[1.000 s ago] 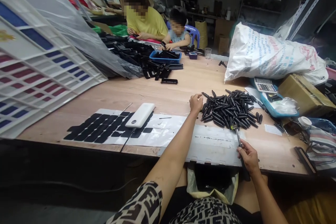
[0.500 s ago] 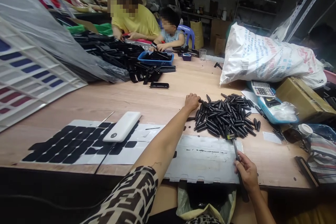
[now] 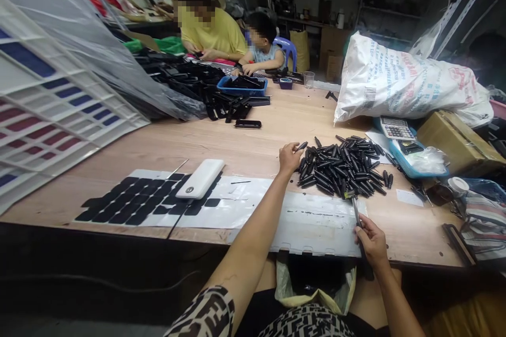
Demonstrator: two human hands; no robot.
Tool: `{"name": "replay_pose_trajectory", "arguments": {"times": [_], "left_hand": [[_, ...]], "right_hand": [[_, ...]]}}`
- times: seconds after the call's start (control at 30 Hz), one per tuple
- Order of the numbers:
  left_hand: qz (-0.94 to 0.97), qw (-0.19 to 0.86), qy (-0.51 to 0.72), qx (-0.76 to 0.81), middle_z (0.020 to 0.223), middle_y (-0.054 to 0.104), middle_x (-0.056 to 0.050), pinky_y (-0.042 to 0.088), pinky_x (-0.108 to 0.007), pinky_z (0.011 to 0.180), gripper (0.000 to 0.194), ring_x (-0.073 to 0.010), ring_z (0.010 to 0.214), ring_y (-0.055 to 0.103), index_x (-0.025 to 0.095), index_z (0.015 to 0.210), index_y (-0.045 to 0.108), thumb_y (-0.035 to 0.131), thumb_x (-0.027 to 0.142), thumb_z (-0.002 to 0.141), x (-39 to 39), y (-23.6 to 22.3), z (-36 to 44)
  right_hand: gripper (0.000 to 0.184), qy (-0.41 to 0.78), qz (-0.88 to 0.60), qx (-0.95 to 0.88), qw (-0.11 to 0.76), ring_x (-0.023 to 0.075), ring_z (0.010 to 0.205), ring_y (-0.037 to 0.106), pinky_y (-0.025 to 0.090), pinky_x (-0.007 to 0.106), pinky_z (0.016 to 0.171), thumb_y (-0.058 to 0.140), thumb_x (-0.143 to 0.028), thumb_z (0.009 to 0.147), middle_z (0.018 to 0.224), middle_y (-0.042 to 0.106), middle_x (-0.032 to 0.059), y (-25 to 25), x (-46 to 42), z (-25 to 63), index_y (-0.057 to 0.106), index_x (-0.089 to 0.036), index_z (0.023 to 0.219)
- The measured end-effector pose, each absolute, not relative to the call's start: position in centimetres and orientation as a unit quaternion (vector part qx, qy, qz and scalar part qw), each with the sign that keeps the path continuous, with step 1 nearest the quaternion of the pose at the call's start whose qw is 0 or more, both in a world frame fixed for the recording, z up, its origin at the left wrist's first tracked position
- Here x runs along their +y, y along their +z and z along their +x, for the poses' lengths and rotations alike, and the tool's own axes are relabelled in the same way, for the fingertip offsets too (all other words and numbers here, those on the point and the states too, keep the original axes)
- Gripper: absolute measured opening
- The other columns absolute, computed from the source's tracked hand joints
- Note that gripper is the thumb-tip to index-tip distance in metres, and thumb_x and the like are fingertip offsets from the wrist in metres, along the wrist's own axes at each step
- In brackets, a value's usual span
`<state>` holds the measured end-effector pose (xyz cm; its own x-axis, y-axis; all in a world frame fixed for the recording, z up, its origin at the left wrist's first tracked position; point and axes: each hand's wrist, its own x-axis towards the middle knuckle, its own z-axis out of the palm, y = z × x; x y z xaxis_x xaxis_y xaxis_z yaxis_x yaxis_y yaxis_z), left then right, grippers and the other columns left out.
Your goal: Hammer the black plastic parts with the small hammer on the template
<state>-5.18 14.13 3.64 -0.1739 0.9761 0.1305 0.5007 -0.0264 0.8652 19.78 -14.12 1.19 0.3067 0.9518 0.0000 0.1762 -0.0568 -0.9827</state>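
My left hand (image 3: 290, 158) is at the left edge of a pile of small black tapered pieces (image 3: 336, 168), with its fingers closed on one black tapered piece (image 3: 302, 146) that pokes out past the fingertips. Low on the right, my right hand (image 3: 370, 239) grips a hammer-like tool (image 3: 357, 213) with a dark handle, a metal shaft and a small yellowish head. That head lies at the near edge of the pile, over a pale, worn board (image 3: 316, 229) along the table's front.
Left of my arm, a white power bank (image 3: 201, 179) rests on a sheet with black pads (image 3: 128, 200). A big white sack (image 3: 407, 81), a cardboard box (image 3: 460, 142) and a blue tray (image 3: 421, 166) stand right. Two people sit beyond a blue basket (image 3: 241, 92); an open bag (image 3: 294, 295) hangs below.
My left hand has drawn slightly off the pile, and a black tapered piece now shows in its fingers. The right hand keeps its hold on the tool. The view has shifted a little.
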Motion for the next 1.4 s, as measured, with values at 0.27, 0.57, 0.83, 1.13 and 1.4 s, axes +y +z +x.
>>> {"name": "replay_pose_trajectory", "arguments": {"times": [0.27,0.57,0.83,1.13,1.4], "left_hand": [[0.752,0.342,0.355,0.438,0.094,0.071,-0.003,0.044,-0.038,0.088,0.016,-0.0216,0.094,0.057,0.024,0.096,0.075,0.067,0.025,0.082,-0.4,2.8,-1.6],[0.803,0.288,0.288,0.435,0.094,0.066,-0.004,0.039,-0.039,0.091,0.020,-0.0233,0.099,0.050,0.024,0.101,0.073,0.071,0.027,0.081,-2.6,-0.4,0.0],[0.795,0.294,0.286,0.448,0.096,0.066,-0.003,0.039,-0.039,0.091,0.018,-0.0235,0.101,0.050,0.025,0.101,0.074,0.070,0.028,0.083,-2.5,-0.2,0.0],[0.802,0.268,0.279,0.455,0.096,0.064,-0.003,0.039,-0.038,0.087,0.016,-0.0216,0.099,0.049,0.029,0.100,0.076,0.070,0.029,0.086,-2.2,-0.9,0.3],[0.801,0.272,0.280,0.454,0.095,0.064,-0.003,0.040,-0.040,0.089,0.016,-0.0221,0.099,0.050,0.029,0.100,0.076,0.067,0.029,0.087,-2.2,-0.6,0.3]], "right_hand": [[0.050,0.384,-0.604,-0.448,0.537,0.0103,0.053,0.054,0.047,0.025,0.049,0.069,-0.038,0.078,0.075,0.059,-0.0003,1.3,-14.2,20.0,0.065,-0.014,0.122],[0.048,0.354,-0.617,-0.478,0.514,0.0085,0.053,0.052,0.049,0.024,0.052,0.066,-0.035,0.079,0.074,0.054,-0.0028,1.5,-14.8,19.4,0.065,-0.014,0.123],[0.045,0.265,-0.641,-0.563,0.448,0.0094,0.055,0.053,0.049,0.024,0.051,0.061,-0.030,0.084,0.081,0.062,0.0017,3.8,-16.6,18.2,0.066,-0.015,0.126],[0.038,0.096,-0.610,-0.696,0.367,0.0202,0.078,0.068,0.060,0.035,0.076,0.055,-0.025,0.087,0.101,0.073,0.0093,3.2,-16.6,18.9,0.068,-0.019,0.122],[0.041,0.146,-0.606,-0.684,0.378,0.0205,0.081,0.068,0.059,0.035,0.078,0.057,-0.026,0.086,0.102,0.072,0.0082,3.4,-16.0,18.2,0.067,-0.020,0.126]]}}
